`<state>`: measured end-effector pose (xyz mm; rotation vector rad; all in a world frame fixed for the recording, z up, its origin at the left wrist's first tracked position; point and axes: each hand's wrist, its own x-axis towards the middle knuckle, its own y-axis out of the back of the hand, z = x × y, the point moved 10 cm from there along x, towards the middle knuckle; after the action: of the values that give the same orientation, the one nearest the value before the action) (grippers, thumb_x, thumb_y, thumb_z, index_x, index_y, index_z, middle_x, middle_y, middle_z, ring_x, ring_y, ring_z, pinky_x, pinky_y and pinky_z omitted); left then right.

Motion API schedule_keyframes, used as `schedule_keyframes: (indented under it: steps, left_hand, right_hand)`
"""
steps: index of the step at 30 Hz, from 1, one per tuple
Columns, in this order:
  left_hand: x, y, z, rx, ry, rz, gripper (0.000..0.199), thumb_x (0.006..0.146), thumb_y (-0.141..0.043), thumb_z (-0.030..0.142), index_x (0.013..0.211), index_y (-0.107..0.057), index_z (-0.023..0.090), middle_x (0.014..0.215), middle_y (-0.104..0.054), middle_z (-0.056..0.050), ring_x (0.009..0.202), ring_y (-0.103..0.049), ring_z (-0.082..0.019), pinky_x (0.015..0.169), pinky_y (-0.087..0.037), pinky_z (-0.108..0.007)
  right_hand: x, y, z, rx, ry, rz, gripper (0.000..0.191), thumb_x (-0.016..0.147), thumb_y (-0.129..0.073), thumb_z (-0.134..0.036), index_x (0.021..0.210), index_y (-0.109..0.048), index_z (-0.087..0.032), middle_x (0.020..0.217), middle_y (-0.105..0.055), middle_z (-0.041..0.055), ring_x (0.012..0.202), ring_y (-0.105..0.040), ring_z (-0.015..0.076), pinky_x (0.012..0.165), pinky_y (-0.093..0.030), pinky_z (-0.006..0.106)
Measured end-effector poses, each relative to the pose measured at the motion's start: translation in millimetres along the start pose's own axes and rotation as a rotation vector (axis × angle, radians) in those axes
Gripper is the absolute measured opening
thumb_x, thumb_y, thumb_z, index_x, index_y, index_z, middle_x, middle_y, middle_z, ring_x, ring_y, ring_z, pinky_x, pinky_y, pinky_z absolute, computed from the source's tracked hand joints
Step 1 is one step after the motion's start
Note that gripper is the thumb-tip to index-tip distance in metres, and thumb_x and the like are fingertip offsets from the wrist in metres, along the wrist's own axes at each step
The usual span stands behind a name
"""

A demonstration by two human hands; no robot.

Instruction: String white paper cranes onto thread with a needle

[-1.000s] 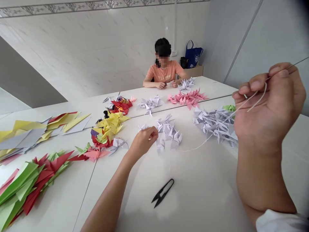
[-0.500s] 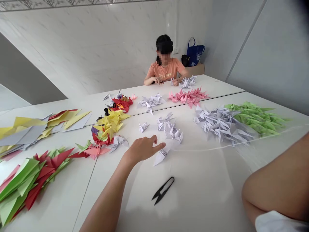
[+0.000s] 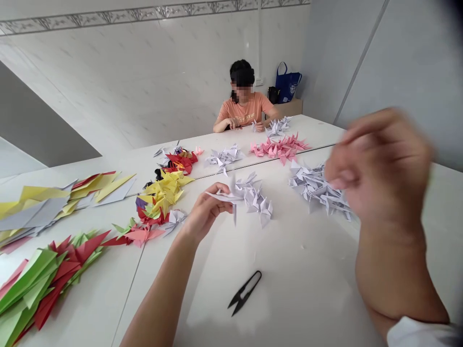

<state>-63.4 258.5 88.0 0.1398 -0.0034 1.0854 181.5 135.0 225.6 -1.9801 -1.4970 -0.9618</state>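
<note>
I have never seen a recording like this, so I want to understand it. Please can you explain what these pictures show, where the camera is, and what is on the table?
These are a person's own bare hands, filmed by one camera worn on the head, looking forward and down. The left hand holds a white paper crane. The right hand is too blurred to show whether it holds anything. On the white table lie folded paper cranes, including white ones, pink ones and yellow ones, plus black thread snips. Another person sits at the far end.
</note>
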Motion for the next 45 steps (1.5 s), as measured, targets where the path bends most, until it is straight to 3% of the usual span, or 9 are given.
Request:
schedule_keyframes:
  steps: [6,14,20,23,27,32,36,40,45]
  left_hand:
    - [-8.8,0.4,5.0,-0.47,-0.008,0.137,0.014,0.075,-0.058,0.031,0.077,-0.051,0.02,0.068,-0.05,0.001,0.057,-0.049,-0.009,0.054,-0.043,-0.02]
    - [-21.0,-27.0,14.5,-0.567,0.063,0.058,0.017,0.072,-0.062,0.032,0.076,-0.054,0.018,0.064,-0.044,0.002,0.051,-0.04,-0.008,0.05,-0.041,-0.021]
    - [-16.8,-13.0,18.0,-0.271,-0.005,0.04,0.025,0.079,-0.057,0.045,0.082,-0.053,0.021,0.07,-0.049,0.001,0.057,-0.047,-0.012,0.059,-0.044,-0.026]
    - [-9.0,2.1,11.0,0.023,-0.025,0.012,0.017,0.082,-0.059,0.038,0.084,-0.06,0.021,0.067,-0.054,0.001,0.061,-0.05,-0.014,0.062,-0.039,-0.027]
    - [0.4,10.4,-13.5,0.431,-0.014,-0.022,0.008,0.074,-0.061,0.015,0.076,-0.066,0.022,0.057,-0.051,0.003,0.055,-0.04,-0.014,0.059,-0.027,-0.028]
    - [8.6,-0.4,-49.4,0.701,-0.011,-0.111,0.02,0.077,-0.06,0.019,0.095,-0.067,0.025,0.063,-0.059,0.005,0.059,-0.05,-0.016,0.062,-0.031,-0.028]
    - [16.3,19.3,-54.4,0.817,-0.047,0.033,0.031,0.083,-0.051,0.019,0.112,-0.059,0.024,0.077,-0.06,0.002,0.066,-0.051,-0.017,0.067,-0.034,-0.029]
    - [19.6,38.2,-53.5,0.868,-0.075,0.186,0.025,0.089,-0.045,0.023,0.112,-0.056,0.022,0.088,-0.06,-0.002,0.069,-0.051,-0.016,0.07,-0.036,-0.029]
    - [20.6,12.0,-70.8,0.868,-0.097,0.012,0.027,0.096,-0.048,0.037,0.117,-0.06,0.025,0.084,-0.064,0.0,0.067,-0.055,-0.015,0.069,-0.04,-0.027]
  right_hand:
    - [-20.8,-87.0,5.5,-0.205,-0.032,-0.44,0.014,0.099,-0.061,-0.025,0.087,-0.065,-0.02,0.071,-0.061,-0.0032,0.056,-0.047,0.0069,0.052,-0.038,0.022]
    - [-38.4,-107.7,0.4,-0.21,-0.015,-0.543,0.012,0.1,-0.057,-0.021,0.089,-0.063,-0.02,0.064,-0.049,-0.0067,0.053,-0.038,0.0055,0.053,-0.035,0.019]
    - [-25.1,-86.5,-2.5,-0.32,0.031,-0.41,0.013,0.099,-0.058,-0.023,0.087,-0.061,-0.021,0.063,-0.052,-0.0059,0.052,-0.042,0.0074,0.053,-0.035,0.021]
    - [-12.4,-71.2,11.6,-0.372,-0.013,-0.358,0.017,0.102,-0.051,-0.026,0.085,-0.052,-0.022,0.057,-0.048,-0.0071,0.049,-0.042,0.0085,0.053,-0.034,0.023]
    - [-7.7,-72.2,68.7,-0.449,-0.23,-0.504,0.019,0.105,-0.038,-0.026,0.088,-0.046,-0.022,0.072,-0.064,-0.002,0.061,-0.059,0.0122,0.06,-0.038,0.025]
    - [-30.8,-95.7,153.5,-0.578,-0.374,-0.768,0.02,0.098,-0.045,-0.026,0.08,-0.053,-0.021,0.094,-0.067,0.0061,0.083,-0.061,0.02,0.074,-0.042,0.031]
    - [-53.0,-114.9,196.1,-0.515,-0.41,-0.84,0.021,0.096,-0.046,-0.024,0.079,-0.058,-0.018,0.138,-0.055,0.0136,0.1,-0.064,0.0237,0.09,-0.045,0.037]
    - [-70.5,-136.2,202.8,-0.393,-0.431,-0.928,0.019,0.095,-0.049,-0.025,0.084,-0.062,-0.019,0.125,-0.065,0.0115,0.106,-0.063,0.024,0.092,-0.047,0.035]
    - [-73.2,-145.0,191.8,-0.282,-0.47,-0.949,0.019,0.095,-0.051,-0.029,0.087,-0.064,-0.018,0.104,-0.072,0.0063,0.095,-0.065,0.0205,0.085,-0.049,0.032]
